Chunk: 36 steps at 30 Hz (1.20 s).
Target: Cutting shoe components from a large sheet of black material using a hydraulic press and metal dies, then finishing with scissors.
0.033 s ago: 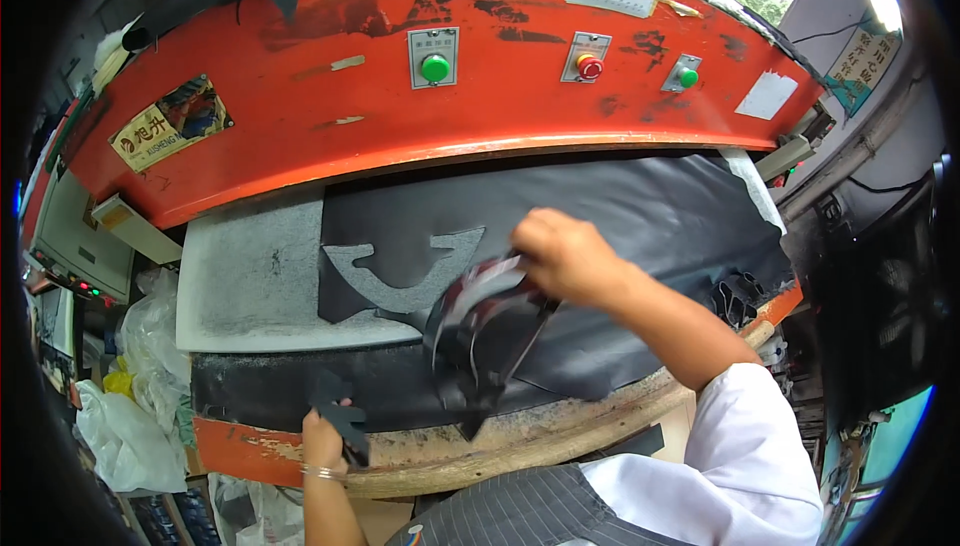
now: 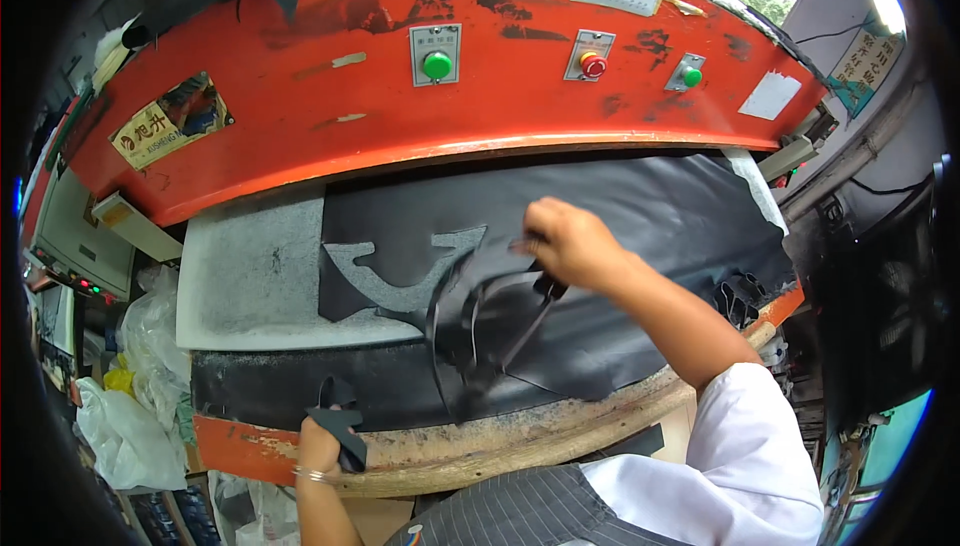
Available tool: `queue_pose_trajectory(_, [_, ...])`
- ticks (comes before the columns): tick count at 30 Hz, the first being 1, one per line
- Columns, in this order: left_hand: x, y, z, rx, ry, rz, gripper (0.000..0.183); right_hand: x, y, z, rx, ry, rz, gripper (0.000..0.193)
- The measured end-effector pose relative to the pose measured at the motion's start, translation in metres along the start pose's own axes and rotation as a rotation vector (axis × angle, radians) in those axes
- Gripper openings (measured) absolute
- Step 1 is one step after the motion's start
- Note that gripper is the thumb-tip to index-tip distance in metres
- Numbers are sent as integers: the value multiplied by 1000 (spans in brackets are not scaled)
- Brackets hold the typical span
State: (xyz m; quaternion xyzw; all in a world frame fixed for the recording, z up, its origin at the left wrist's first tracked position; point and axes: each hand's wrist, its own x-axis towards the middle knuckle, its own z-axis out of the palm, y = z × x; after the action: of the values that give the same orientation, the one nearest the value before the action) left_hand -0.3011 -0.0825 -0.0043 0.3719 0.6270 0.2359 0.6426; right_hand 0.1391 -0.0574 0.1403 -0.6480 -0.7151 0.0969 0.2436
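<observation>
While the Right Hand [image 2: 572,244] Grips a Curved Frame [image 2: 472,326], the Left Hand [image 2: 318,446] Holds Dark Pieces [image 2: 337,420]

Although its lower part is blurred, the dark frame is over the black sheet [image 2: 640,216], its upper end in the right hand's closed fingers (whether it touches the sheet, I cannot tell). Just above the wooden rail [image 2: 520,454] at the near edge, the left hand is closed on the flat pieces. Left of the frame, a curved opening in the sheet bares a pale, greyish surface. Black scraps [image 2: 738,298] lie bunched near the sheet's right end. Behind rises a red-orange machine [image 2: 330,76] with a red button [image 2: 593,66] between two green buttons [image 2: 437,66].
</observation>
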Motion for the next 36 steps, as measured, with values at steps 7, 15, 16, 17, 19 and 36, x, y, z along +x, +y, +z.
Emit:
queue_pose_trajectory(7, [-31,87,0,829,682,751,53,54,61,51,78,-120,576,34])
queue_pose_trajectory(15, [105,130,92,796,222,1010,40,85,66,74,-62,-145,694,34])
queue_pose_trajectory(16, [117,130,99,848,210,1077,35,85,66,77,-62,-148,701,34])
queue_pose_trajectory(17, [127,128,104,849,205,1075,35,84,65,80,-88,-99,694,33])
queue_pose_trajectory(19, [143,126,115,818,218,1169,22,82,67,86,-119,-51,698,31])
queue_pose_trajectory(36, [169,123,134,752,308,1184,18,-15,127,82,-21,0,233,74])
